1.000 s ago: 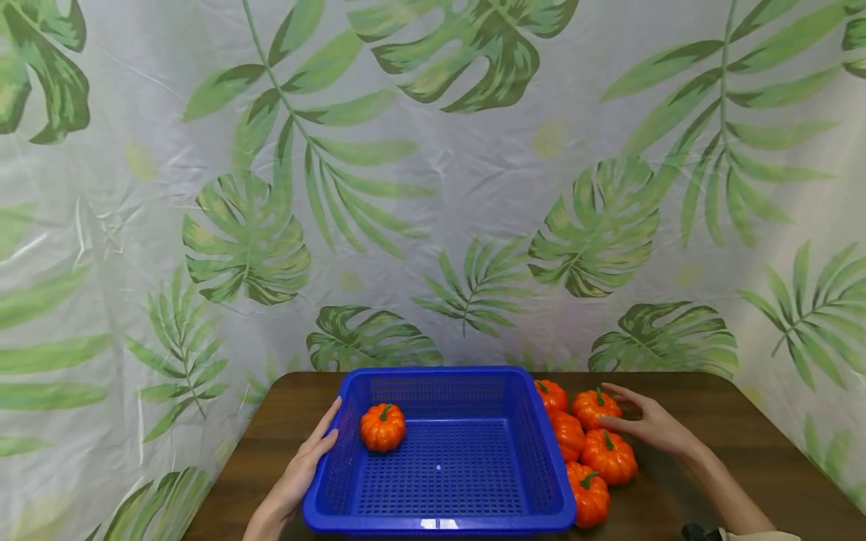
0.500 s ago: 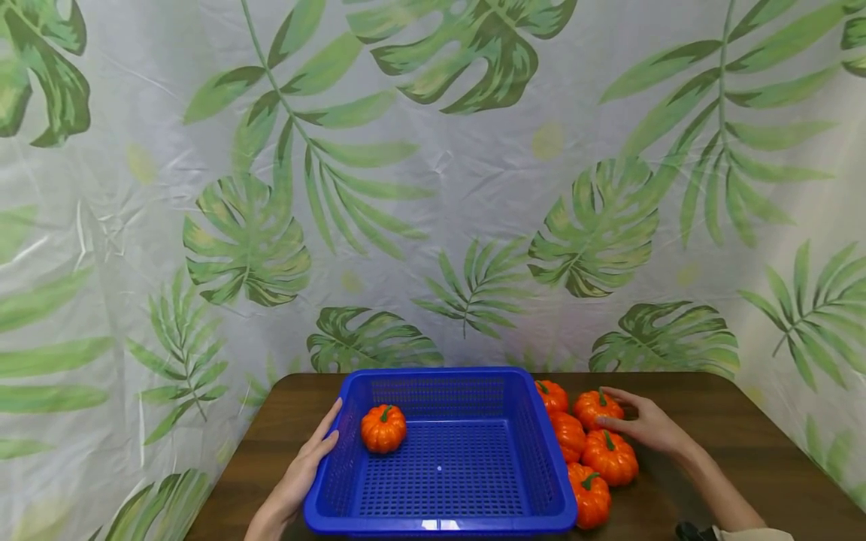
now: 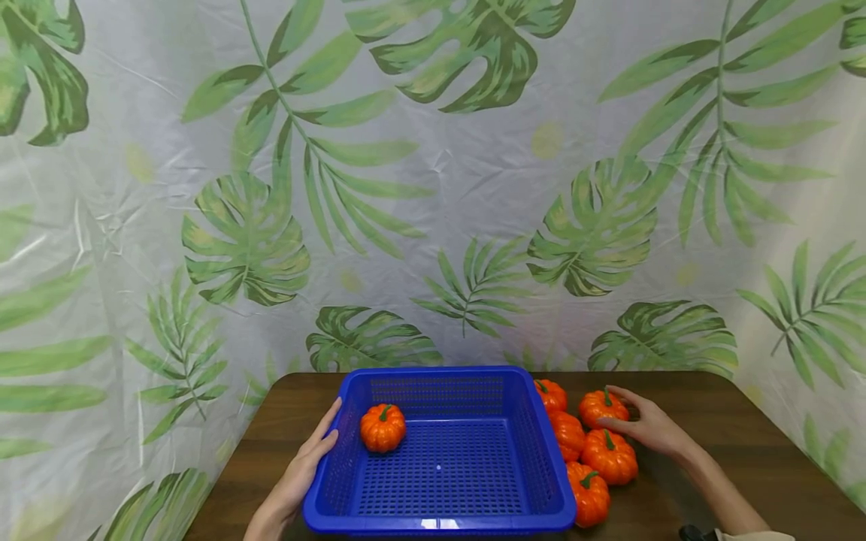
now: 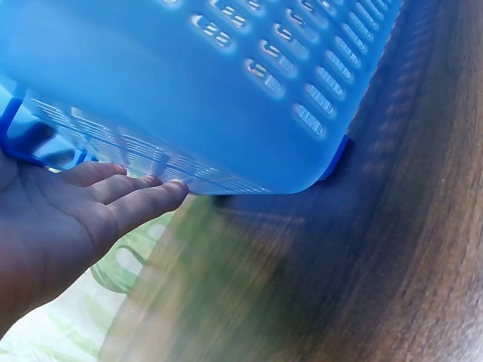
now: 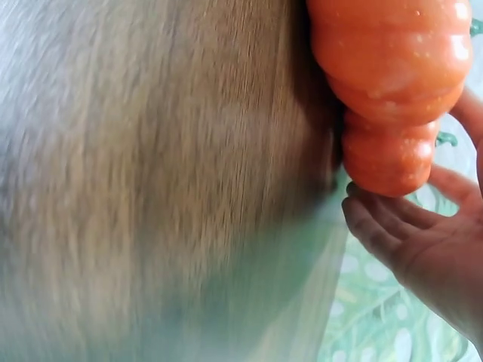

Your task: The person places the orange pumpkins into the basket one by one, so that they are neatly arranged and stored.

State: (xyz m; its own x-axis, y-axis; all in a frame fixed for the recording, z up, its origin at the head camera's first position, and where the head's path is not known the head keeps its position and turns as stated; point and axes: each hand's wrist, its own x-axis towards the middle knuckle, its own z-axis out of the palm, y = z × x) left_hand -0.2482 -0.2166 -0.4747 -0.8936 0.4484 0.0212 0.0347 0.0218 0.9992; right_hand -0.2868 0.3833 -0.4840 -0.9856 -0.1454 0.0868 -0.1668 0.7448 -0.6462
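A blue plastic basket (image 3: 440, 522) with perforated walls stands on the table, with one small orange pumpkin (image 3: 383, 428) inside near its left wall. My left hand (image 3: 301, 469) rests against the basket's left side; in the left wrist view its fingers (image 4: 147, 204) lie fairly straight along the outer wall. To the right of the basket, my right hand (image 3: 652, 424) holds the back right pumpkin (image 3: 601, 408) of a cluster, thumb on the near side and fingers on the far side. In the right wrist view that pumpkin (image 5: 389, 162) sits between thumb and fingers, partly behind a nearer one (image 5: 396, 60).
Several other orange pumpkins sit close together along the basket's right wall, among them a front one (image 3: 588, 496) and one just before my right hand (image 3: 610, 457). The dark wooden table (image 3: 704, 398) ends at a leaf-patterned curtain (image 3: 473, 188).
The pumpkin at my right hand has shifted slightly to the right, closer into the hand. My left hand and the basket have stayed in place.
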